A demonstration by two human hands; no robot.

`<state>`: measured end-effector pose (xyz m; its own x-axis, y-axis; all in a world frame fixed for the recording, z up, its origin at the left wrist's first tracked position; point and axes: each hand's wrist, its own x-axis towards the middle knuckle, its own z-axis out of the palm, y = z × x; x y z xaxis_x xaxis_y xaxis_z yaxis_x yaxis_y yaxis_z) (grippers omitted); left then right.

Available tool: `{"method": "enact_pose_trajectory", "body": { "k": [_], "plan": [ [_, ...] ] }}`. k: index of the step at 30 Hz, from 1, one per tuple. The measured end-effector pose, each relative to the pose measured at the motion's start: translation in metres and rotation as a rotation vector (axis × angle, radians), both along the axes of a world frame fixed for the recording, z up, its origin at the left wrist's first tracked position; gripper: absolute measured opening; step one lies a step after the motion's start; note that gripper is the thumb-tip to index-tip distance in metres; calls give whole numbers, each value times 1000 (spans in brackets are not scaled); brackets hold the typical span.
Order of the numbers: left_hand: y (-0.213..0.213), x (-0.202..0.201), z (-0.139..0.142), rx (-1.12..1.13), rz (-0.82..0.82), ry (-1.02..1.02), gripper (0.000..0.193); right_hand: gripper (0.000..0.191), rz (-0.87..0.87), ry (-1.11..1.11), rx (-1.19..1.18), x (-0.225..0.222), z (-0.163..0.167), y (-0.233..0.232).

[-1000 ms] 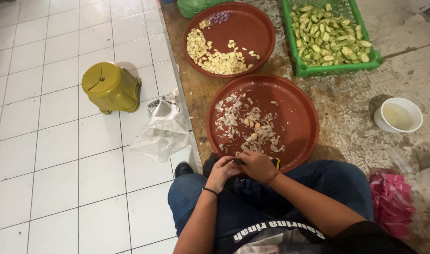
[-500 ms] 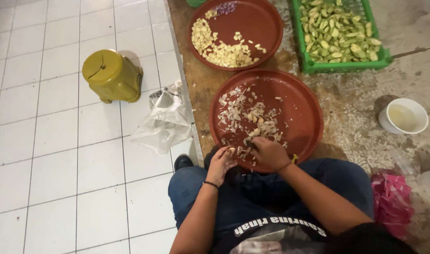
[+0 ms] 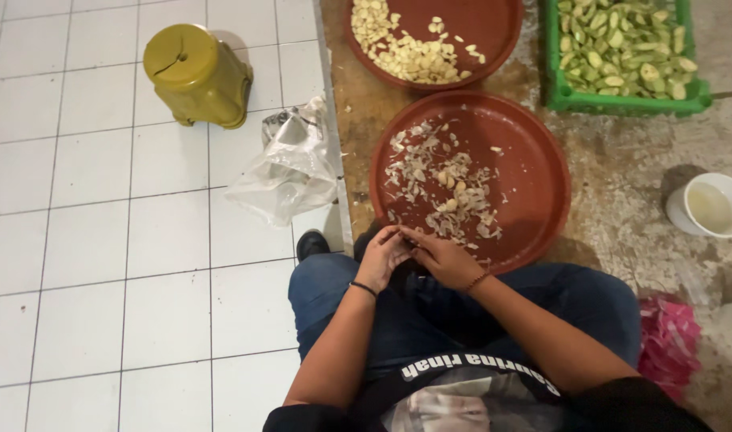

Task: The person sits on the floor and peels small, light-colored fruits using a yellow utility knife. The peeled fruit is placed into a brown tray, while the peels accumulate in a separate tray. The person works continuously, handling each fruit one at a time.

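My left hand (image 3: 380,256) and my right hand (image 3: 438,256) meet above my knees at the near rim of a round red-brown tray (image 3: 534,176). Their fingertips pinch a small garlic clove (image 3: 400,234), mostly hidden between them. The tray holds a scatter of papery garlic skins and a few cloves (image 3: 446,192). Beyond it stands a second red-brown tray (image 3: 494,24) with a pile of peeled pale cloves (image 3: 398,48). I sit with my legs in blue jeans, a dark band on each wrist.
A green plastic crate (image 3: 622,96) of pale green pieces stands at the back right. A white bowl of liquid (image 3: 708,205) sits right. A crumpled clear plastic bag (image 3: 290,164) and a yellow stool (image 3: 196,76) are on white tiles left. A pink bag (image 3: 668,340) lies by my right leg.
The view has shifted so the trays sit higher in frame. My hands stay together at the near rim of the tray, working the small piece between the fingertips.
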<state>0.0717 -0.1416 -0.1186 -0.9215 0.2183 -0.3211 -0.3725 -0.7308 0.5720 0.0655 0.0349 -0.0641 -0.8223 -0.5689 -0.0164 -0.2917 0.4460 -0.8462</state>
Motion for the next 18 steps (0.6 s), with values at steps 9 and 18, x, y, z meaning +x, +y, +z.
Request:
{"method": "enact_pose_trajectory", "body": {
  "k": [9,18],
  "plan": [
    [-6,1,8,-32,-81,-18,26,56,-152,-204,127,-1,-7,-7],
    [-6,4,10,-91,-99,-25,23,46,-90,56,100,3,-8,-13]
  ]
}}
